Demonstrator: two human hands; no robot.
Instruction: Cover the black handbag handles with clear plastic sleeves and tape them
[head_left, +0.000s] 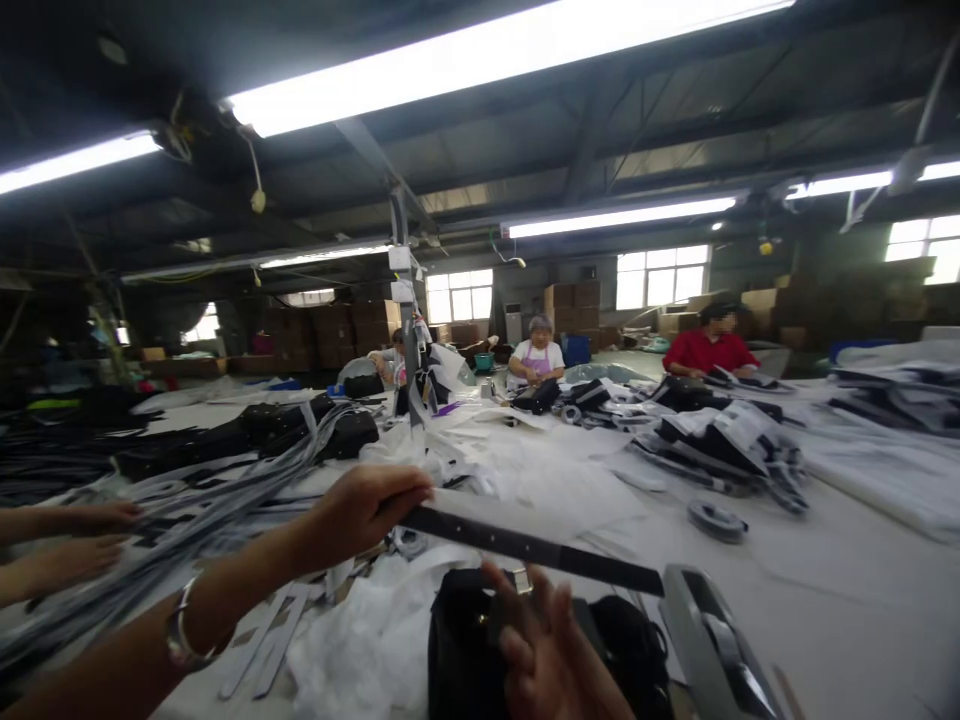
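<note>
My left hand [367, 508], with a silver bracelet on its wrist, pinches one end of a black strap [491, 538] dotted with small holes or studs. From there the strap slants down to the right, its far end by a grey tape dispenser [720, 640]. Below it lies a black bag [457, 640] with a metal buckle [522, 580]. In front of this bag is my right hand [551, 650], somewhat blurred, its fingers spread and nothing seen gripped in them. White crumpled wrapping [375, 630] is heaped left of the bag.
Long grey strips [247, 500] and a co-worker's hands [67, 550] are at the left. A roll of strip [717, 521] lies on the white table [840, 610]; a pile of wrapped black pieces [720, 440] sits behind it. Several people work across the table, beyond a post [409, 330].
</note>
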